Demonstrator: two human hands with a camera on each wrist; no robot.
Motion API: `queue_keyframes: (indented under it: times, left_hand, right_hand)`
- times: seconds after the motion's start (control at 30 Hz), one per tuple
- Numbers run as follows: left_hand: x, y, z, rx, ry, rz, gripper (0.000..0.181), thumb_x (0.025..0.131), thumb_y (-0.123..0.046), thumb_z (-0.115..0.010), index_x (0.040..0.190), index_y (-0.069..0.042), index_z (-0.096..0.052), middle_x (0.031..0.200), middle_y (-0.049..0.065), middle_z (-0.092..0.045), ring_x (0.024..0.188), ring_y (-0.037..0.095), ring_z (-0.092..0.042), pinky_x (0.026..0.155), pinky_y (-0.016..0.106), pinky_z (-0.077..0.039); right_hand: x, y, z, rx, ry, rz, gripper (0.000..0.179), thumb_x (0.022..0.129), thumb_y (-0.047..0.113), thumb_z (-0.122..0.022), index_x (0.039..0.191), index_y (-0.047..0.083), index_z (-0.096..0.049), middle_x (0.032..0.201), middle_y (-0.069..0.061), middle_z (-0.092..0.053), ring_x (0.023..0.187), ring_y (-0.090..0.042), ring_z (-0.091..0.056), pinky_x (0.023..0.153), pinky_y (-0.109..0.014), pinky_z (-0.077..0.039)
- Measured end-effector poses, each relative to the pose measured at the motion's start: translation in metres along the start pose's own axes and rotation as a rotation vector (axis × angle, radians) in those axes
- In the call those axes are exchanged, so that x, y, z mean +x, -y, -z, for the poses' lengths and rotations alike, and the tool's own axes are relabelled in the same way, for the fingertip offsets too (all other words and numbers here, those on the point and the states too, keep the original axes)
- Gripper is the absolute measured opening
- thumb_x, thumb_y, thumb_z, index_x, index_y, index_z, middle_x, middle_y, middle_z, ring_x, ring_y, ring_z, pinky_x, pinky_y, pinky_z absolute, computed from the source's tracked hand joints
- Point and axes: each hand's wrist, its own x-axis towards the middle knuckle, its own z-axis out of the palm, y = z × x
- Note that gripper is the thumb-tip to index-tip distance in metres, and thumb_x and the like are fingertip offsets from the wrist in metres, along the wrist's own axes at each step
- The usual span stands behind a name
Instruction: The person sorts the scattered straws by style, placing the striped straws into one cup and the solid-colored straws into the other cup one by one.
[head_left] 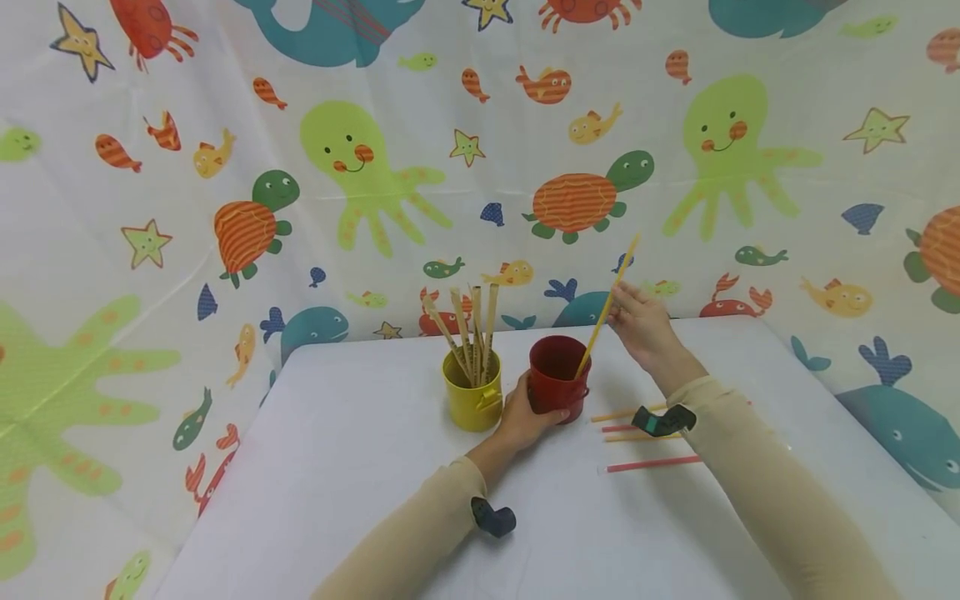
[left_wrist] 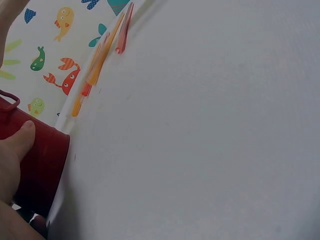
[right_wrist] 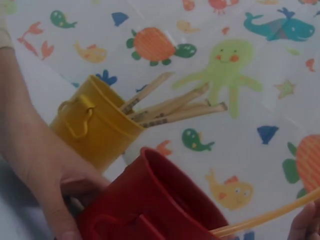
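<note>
Pinching straw (head_left: 601, 323) near illegibly marked sticks (right_wrist: 170, 104)

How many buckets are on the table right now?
2: the red bucket, gripped by the left hand, and the yellow bucket beside it, holding wooden sticks. No other shows.

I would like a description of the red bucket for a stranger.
Far across the table, find the left hand. It grips the red bucket, right of the yellow bucket. The red one has a straw at its mouth; its neighbour holds sticks.
</note>
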Motion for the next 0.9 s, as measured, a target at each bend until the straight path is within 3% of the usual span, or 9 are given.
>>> queue_keyframes:
  times: [0.27,0.5,0.77,0.9]
  left_hand:
    - [0.0,-0.001,0.001,0.013,-0.012,-0.011,0.089,0.085,-0.027,-0.082,0.156,-0.016,-0.029,0.155,0.006,-0.048,0.144,0.027,-0.044,0.119,0.05,-0.04]
    - [0.001,-0.001,-0.001,0.024,-0.011,0.0,0.089,0.085,-0.027,-0.081,0.157,-0.016,-0.029,0.155,0.006,-0.047,0.144,0.027,-0.044,0.119,0.051,-0.04]
    - [0.0,-0.001,-0.002,0.024,-0.018,0.015,0.089,0.085,-0.028,-0.082,0.157,-0.016,-0.029,0.155,0.006,-0.048,0.145,0.027,-0.044,0.119,0.051,-0.041]
    - [-0.002,-0.001,-0.001,0.025,-0.023,0.002,0.089,0.085,-0.028,-0.081,0.156,-0.016,-0.029,0.155,0.006,-0.048,0.145,0.027,-0.044,0.118,0.051,-0.041]
  right_hand:
    - [0.006,-0.031,0.01,-0.214,-0.012,-0.1,0.006,0.103,0.017,-0.057,0.108,0.016,-0.054,0.099,0.01,-0.053,0.077,-0.002,-0.056,0.078,-0.014,-0.051]
    - [0.009,-0.039,0.018,-0.276,-0.033,-0.101,0.003,0.102,0.021,-0.061,0.101,0.02,-0.063,0.099,0.01,-0.056,0.078,-0.003,-0.057,0.077,-0.013,-0.052]
    - [0.007,-0.035,0.029,-0.494,0.048,-0.13,0.029,0.104,0.031,-0.056,0.126,0.013,-0.05,0.116,0.004,-0.047,0.088,-0.003,-0.055,0.081,-0.013,-0.05]
    - [0.002,-0.032,0.037,-0.61,0.084,-0.126,0.039,0.105,0.033,-0.054,0.133,0.006,-0.049,0.116,0.006,-0.049,0.09,-0.003,-0.056,0.083,-0.013,-0.051]
